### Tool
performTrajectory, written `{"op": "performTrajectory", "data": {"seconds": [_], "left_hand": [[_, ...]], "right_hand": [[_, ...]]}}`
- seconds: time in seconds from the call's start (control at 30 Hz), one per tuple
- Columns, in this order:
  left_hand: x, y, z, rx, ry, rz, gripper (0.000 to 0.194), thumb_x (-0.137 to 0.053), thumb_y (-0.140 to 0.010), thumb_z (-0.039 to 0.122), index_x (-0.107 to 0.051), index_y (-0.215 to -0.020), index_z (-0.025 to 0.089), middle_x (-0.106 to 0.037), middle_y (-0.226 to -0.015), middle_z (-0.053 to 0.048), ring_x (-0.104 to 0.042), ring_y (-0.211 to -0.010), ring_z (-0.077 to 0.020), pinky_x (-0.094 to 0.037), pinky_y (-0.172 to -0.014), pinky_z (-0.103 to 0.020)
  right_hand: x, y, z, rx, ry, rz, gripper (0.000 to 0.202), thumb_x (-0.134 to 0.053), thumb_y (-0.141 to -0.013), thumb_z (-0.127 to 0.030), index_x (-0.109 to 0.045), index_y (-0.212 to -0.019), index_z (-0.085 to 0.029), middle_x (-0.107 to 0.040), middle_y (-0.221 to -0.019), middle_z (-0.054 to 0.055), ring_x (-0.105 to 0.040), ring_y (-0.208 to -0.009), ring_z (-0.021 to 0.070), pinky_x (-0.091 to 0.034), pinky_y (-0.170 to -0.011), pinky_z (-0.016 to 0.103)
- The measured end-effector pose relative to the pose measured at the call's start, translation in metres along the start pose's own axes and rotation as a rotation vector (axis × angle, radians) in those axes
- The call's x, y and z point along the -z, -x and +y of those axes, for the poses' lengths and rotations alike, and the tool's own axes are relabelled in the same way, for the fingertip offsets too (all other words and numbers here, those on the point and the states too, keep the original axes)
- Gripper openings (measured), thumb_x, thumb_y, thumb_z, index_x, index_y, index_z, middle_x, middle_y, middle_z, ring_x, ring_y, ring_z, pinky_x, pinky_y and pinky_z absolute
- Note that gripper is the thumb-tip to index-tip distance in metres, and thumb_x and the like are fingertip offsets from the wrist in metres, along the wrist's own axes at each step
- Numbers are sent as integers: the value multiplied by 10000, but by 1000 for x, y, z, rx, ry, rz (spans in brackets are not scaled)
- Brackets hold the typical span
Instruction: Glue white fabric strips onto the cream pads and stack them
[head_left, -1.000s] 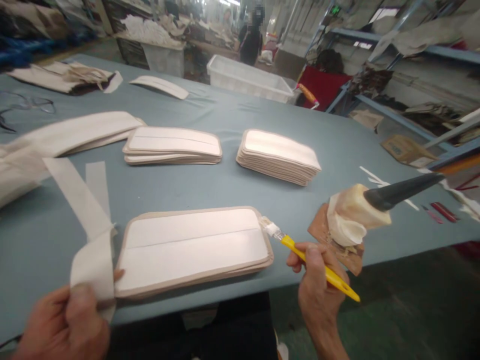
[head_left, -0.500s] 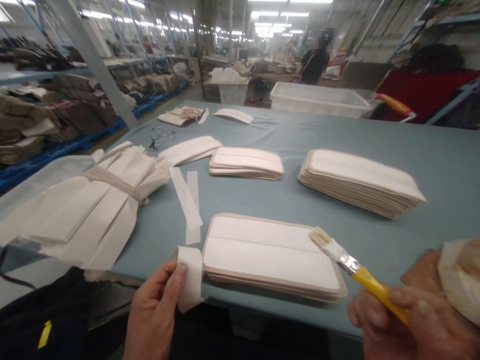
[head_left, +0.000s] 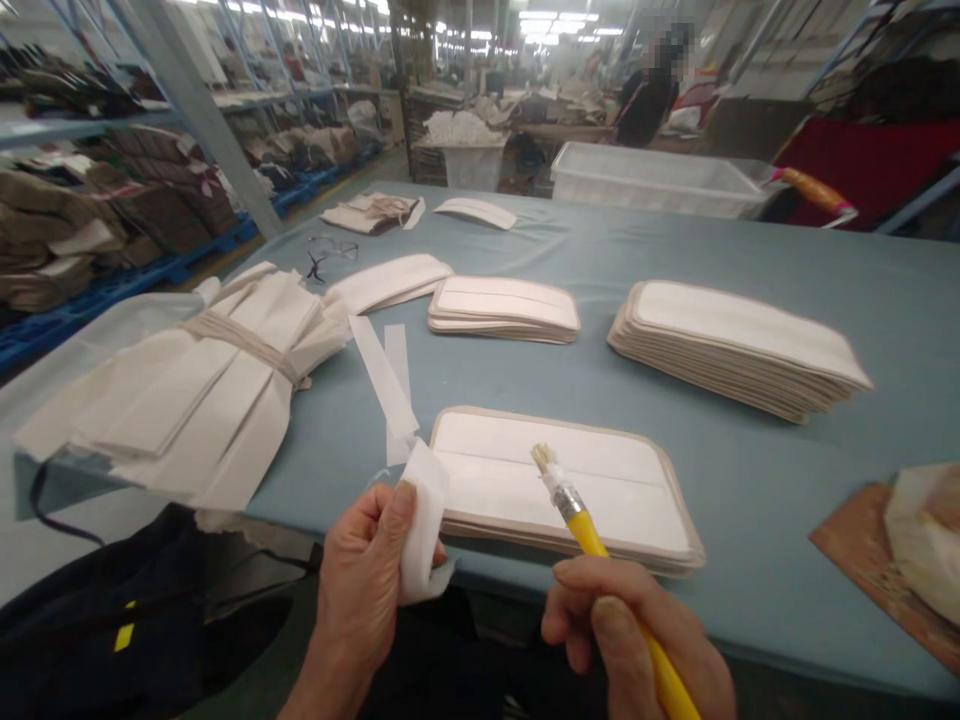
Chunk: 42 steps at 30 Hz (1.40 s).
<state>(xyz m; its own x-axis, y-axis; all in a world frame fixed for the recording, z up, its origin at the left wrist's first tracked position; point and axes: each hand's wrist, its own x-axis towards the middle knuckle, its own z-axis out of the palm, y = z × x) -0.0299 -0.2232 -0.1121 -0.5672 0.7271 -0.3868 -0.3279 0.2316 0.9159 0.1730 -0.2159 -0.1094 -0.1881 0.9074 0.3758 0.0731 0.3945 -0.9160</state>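
Observation:
My left hand (head_left: pixel 367 560) pinches a curled white strip (head_left: pixel 424 500) at the near table edge, beside the left end of a stack of white panels with beige borders (head_left: pixel 487 490). In my right hand (head_left: pixel 637 630) is a yellow-handled brush (head_left: pixel 583 525), its bristles pointing up and left in front of the stack's top panel. White paste coats the base of the bristles. Two flat white strips (head_left: pixel 384 375) lie crossed behind my left hand. Further left, a bundle of off-white pieces (head_left: pixel 217 390) is tied with a beige band.
Behind the near stack stand a smaller panel stack (head_left: pixel 504 305) and a taller one (head_left: pixel 739 340). Glasses (head_left: pixel 334 248) lie at the back left. A paste-stained container (head_left: pixel 930 540) sits at right. Beyond the table (head_left: pixel 757 245) are a white bin (head_left: pixel 652 180) and a person (head_left: pixel 645 100).
My right hand and the brush have moved left, away from the stack's right end. My left hand has shifted right and slightly up with the strip, which now overlaps the stack's left end in view.

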Motion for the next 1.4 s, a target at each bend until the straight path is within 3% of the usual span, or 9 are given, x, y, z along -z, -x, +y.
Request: {"op": "performTrajectory", "data": {"seconds": [0.17,0.33,0.53,0.7,0.77,0.87,0.97,1.17,1.4], "left_hand": [[5,2,-2,-6,-40,46,818,-672,-626,987,-592,-490,185,-537,-437,-65,-438,-370,-133,-315,-354,-247],[5,9,10,57,55,-25,781,-714,-662,941,-559,-516,190,-449,-410,-9,-369,-374,-107,-285,-375,-243],[3,13,22,21,135,-45,738,-823,-606,865,-491,-551,209,-334,-403,39,-285,-396,-87,-218,-393,-231],[8,7,14,29,171,-53,676,-805,-670,830,-550,-608,208,-305,-381,50,-242,-359,-84,-183,-371,-232],[8,7,12,40,179,-87,671,-800,-685,825,-558,-612,204,-290,-373,56,-221,-353,-77,-171,-369,-228],[4,9,14,51,168,-121,672,-806,-669,836,-576,-661,204,-303,-390,62,-232,-361,-79,-177,-362,-224],[6,6,17,2,107,-73,690,-844,-619,837,-597,-729,202,-429,-487,46,-323,-412,-87,-258,-372,-216],[26,-44,26,-343,-93,60,607,-716,-805,790,-594,-759,198,-493,-626,22,-421,-550,-106,-353,-455,-202],[46,-110,59,-404,-304,48,698,-764,-669,776,-664,-1046,197,-566,-583,35,-437,-464,-137,-336,-435,-244]], "right_hand": [[-5,-11,4,157,42,-143,209,-513,-1120,-238,-693,-1219,-275,-717,-744,-29,-613,-501,108,-501,-504,202],[-25,-25,-2,278,157,-124,137,-595,-1088,-277,-698,-1001,-259,-745,-765,-16,-692,-589,135,-546,-617,228],[-35,-33,2,120,145,-104,229,-628,-1080,-409,-643,-925,-241,-813,-965,61,-717,-629,146,-590,-614,235],[-46,-42,6,324,286,-28,282,-803,-943,-432,-588,-963,-251,-787,-1243,134,-794,-1058,283,-656,-885,382],[-53,-46,6,339,285,-35,232,-771,-974,-371,-573,-958,-252,-808,-1171,111,-807,-1013,256,-653,-858,336],[-59,-52,3,332,264,-44,120,-658,-1042,-252,-591,-942,-250,-785,-832,2,-775,-687,158,-603,-665,214],[-53,-56,-2,389,283,-96,131,-634,-1067,-227,-618,-938,-246,-714,-710,-45,-717,-591,124,-568,-632,180],[-18,-63,-3,435,456,-34,56,-606,-1101,-270,-637,-1054,-268,-759,-809,-39,-742,-663,132,-592,-715,191],[8,-69,4,434,702,94,178,-591,-1121,-403,-655,-1026,-267,-752,-780,-37,-684,-534,131,-557,-618,201]]}}
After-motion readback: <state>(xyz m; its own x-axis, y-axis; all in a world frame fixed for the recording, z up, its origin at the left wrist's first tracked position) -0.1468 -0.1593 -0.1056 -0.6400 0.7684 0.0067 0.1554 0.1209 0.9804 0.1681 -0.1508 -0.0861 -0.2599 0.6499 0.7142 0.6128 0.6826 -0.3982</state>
